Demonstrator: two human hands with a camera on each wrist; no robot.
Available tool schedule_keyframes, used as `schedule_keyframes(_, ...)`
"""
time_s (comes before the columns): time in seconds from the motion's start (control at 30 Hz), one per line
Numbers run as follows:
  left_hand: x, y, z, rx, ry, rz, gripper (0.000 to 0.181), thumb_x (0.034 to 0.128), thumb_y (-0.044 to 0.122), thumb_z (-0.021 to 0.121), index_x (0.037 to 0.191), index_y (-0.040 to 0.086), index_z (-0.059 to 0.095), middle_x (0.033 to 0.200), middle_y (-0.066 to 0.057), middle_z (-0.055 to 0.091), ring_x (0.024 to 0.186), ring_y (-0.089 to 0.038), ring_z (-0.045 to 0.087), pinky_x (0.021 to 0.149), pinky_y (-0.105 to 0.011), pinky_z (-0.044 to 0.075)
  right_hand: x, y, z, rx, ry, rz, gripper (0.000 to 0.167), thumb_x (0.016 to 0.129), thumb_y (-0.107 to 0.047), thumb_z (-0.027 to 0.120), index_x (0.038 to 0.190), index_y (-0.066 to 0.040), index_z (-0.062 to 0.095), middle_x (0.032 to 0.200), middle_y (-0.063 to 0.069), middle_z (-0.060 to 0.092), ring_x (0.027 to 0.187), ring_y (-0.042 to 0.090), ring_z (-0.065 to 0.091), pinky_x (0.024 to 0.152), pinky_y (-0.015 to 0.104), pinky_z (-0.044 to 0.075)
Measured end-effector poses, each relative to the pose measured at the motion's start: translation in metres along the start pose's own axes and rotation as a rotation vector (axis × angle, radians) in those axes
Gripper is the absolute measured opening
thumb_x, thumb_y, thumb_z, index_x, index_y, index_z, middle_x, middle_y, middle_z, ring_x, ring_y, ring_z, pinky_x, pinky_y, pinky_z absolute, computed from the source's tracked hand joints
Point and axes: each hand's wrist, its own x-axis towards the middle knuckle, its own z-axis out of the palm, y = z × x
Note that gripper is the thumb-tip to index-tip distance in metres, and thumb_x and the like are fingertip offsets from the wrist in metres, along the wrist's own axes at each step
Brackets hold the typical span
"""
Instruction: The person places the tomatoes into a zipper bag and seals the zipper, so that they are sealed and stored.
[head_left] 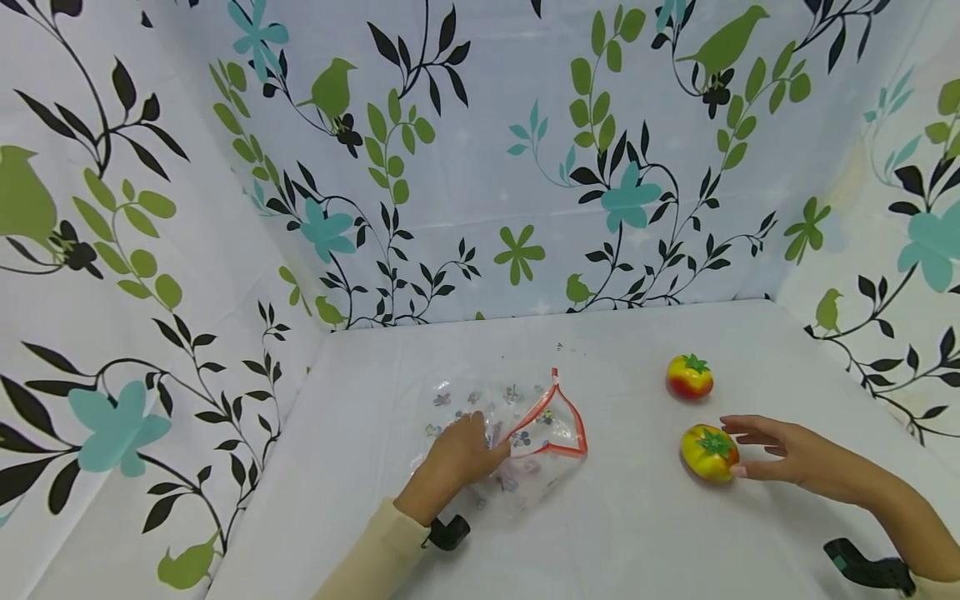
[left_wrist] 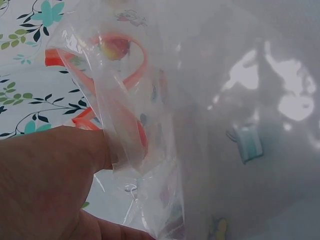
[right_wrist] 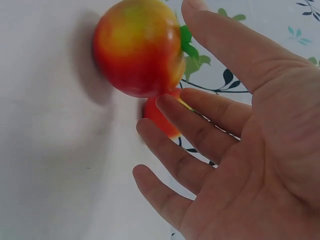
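The near fruit (head_left: 709,463), yellow with a green top and red on its side, sits on the right of the table (head_left: 615,533). The right hand (head_left: 817,460) reaches over from its right, fingers spread and parted from the thumb beside the fruit; whether they touch it I cannot tell. Just beyond stands the far fruit (head_left: 688,380), red and yellow with a green top, apart from the near one. Well to the left lies the bag (head_left: 517,479), clear, printed with small figures and edged in red at its open mouth, which faces right. The left hand (head_left: 463,450) pinches the bag near that mouth. Patterned cloth (head_left: 465,192) hangs behind the table.
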Motion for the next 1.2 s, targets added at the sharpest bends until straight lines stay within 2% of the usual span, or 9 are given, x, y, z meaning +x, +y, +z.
schedule_keyframes(0.1,-0.001,0.0,0.0,0.006,0.0,0.006,0.075,0.0962,0.048,0.068,0.142,-0.01,0.054,0.137,-0.026,0.064,0.103,-0.032,0.064,0.094,-0.052,0.058,-0.001,0.003,0.004,0.016,-0.007,-0.004,0.067,0.101,-0.025,0.07,0.155,0.004,0.042,0.15,0.032,0.053,0.129,0.05,0.057,0.099,0.066,0.052)
schedule_keyframes(0.27,0.0,-0.001,0.001,0.009,-0.001,0.006,0.075,0.0961,0.049,0.068,0.142,-0.009,0.054,0.137,-0.025,0.064,0.103,-0.032,0.064,0.094,-0.051,0.058,0.0,0.006,0.008,0.036,0.0,-0.011,0.07,0.1,-0.024,0.072,0.155,0.006,0.041,0.151,0.034,0.05,0.128,0.051,0.056,0.101,0.075,0.046)
schedule_keyframes(0.63,-0.001,0.0,0.001,0.006,0.004,-0.004,0.077,0.0966,0.049,0.068,0.146,-0.008,0.053,0.142,-0.025,0.062,0.12,-0.037,0.064,0.103,-0.055,0.055,0.001,0.009,0.011,0.061,-0.014,0.024,0.07,0.1,-0.025,0.072,0.155,0.007,0.042,0.15,0.035,0.051,0.129,0.054,0.055,0.095,0.074,0.05)
schedule_keyframes(0.87,-0.001,-0.002,0.004,-0.009,0.018,0.001,0.077,0.0959,0.048,0.069,0.146,-0.009,0.053,0.142,-0.025,0.063,0.121,-0.038,0.065,0.102,-0.056,0.055,0.004,0.009,0.013,0.059,-0.003,0.056,0.071,0.1,-0.029,0.072,0.155,0.004,0.043,0.149,0.033,0.054,0.13,0.054,0.054,0.094,0.073,0.05)
schedule_keyframes(1.0,-0.001,-0.003,0.005,-0.023,0.032,0.004,0.077,0.0948,0.046,0.071,0.145,-0.01,0.053,0.141,-0.025,0.063,0.121,-0.039,0.065,0.101,-0.057,0.055,0.005,0.011,0.014,0.066,0.004,0.045,0.069,0.1,-0.029,0.071,0.155,0.002,0.044,0.149,0.033,0.054,0.131,0.055,0.053,0.092,0.072,0.052)
schedule_keyframes(1.2,-0.001,-0.004,0.006,-0.017,0.034,0.001,0.078,0.0951,0.047,0.07,0.146,-0.01,0.052,0.142,-0.025,0.063,0.126,-0.04,0.063,0.103,-0.057,0.054,0.005,0.009,0.016,0.05,0.011,0.047,0.069,0.1,-0.028,0.071,0.154,0.005,0.044,0.146,0.031,0.056,0.13,0.055,0.054,0.093,0.073,0.051)
